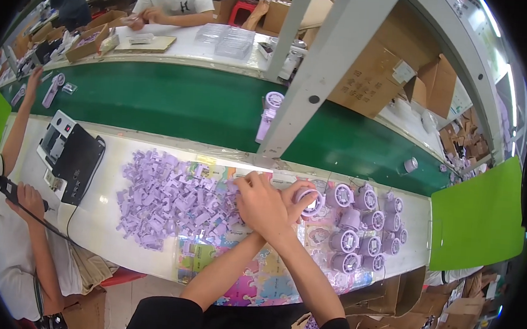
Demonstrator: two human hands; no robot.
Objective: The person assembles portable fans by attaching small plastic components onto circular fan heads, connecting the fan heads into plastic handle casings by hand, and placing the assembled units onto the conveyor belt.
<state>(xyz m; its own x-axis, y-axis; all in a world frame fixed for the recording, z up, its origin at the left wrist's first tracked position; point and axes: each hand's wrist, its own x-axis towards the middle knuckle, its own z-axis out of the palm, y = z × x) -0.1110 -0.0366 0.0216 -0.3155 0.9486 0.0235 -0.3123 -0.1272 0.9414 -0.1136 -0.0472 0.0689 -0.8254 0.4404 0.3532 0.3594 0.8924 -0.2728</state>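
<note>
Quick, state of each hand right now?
Left hand: closed around a round lilac plastic housing.
Right hand: at the pile of small lilac plastic pieces; grip cannot be told.

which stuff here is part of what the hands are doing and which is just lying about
Seems part of the job:
round purple housing, held in the left hand
small purple pieces, beside the right hand
similar purple housings, grouped on the right

Seems just lying about:
black-and-white device
clear plastic trays
large cardboard box

A pile of bits [164,202] sits on the table [104,227]. Round parts [349,219] stand to its right, a machine [75,160] to its left. A belt [201,103] lies behind.
</note>
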